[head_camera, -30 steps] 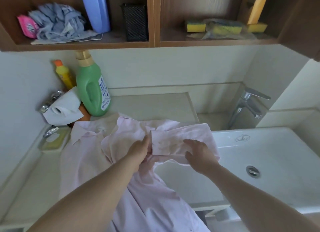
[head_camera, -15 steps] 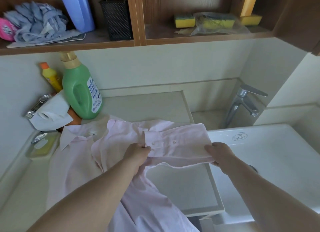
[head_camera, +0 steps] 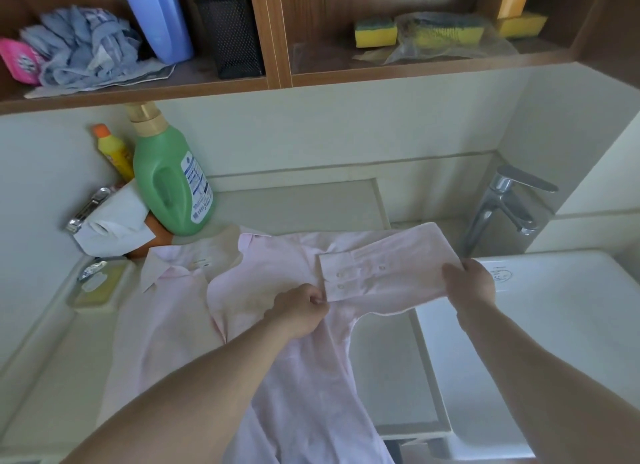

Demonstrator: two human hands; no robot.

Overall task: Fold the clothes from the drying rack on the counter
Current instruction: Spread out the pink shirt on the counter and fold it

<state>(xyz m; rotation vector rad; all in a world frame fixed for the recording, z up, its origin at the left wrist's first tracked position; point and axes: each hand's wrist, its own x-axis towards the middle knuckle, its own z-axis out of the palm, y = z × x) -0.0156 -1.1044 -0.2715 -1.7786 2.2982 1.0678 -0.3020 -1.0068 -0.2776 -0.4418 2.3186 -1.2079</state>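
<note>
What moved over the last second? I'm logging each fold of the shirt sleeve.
The right hand slid outward along the sleeve to its folded end, toward the sink, drawing the sleeve out flat and taut. The left hand kept pinching the cuff end in place. The shirt body stayed spread on the counter; bottles and shelf items unchanged.

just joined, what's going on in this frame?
A person is folding a pale pink button-up shirt spread on the beige counter beside the white sink. The left hand pinches the cuff end of a sleeve; the right hand grips its other end, holding it stretched across the shirt.
</note>
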